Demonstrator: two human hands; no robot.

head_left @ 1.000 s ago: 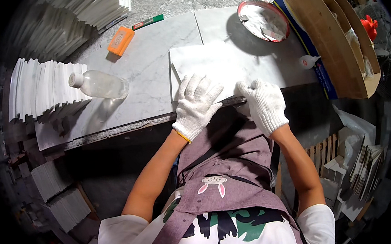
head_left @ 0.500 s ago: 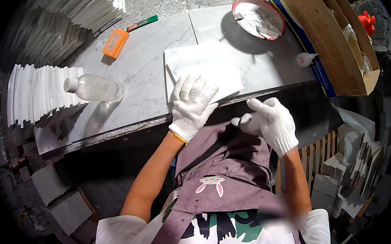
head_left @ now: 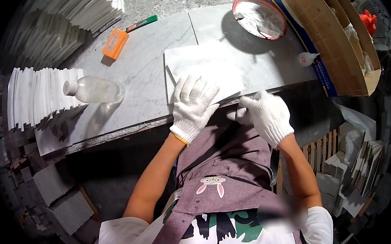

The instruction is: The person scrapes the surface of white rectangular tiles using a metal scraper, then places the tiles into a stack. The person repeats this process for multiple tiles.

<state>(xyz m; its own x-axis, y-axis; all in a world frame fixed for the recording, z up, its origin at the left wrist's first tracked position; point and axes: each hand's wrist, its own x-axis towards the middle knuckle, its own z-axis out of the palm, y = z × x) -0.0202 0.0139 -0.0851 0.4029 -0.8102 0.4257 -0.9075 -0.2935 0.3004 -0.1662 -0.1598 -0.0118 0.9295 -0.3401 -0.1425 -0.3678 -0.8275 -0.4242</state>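
A single head-worn fisheye camera looks steeply down from close above the person's chest at the marble worktop (head_left: 146, 75), its edges bowed toward the dark rim, both forearms entering from the lower edge of the frame.

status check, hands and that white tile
Left hand flat on white tile, fingers spread. Right hand off the bench edge, empty. Plastic bottle lies clear, left.

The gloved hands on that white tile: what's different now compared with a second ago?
The right hand has slid off the white tile toward the person, past the bench edge. The left hand stays flat on the tile. Bottle and orange block unmoved.
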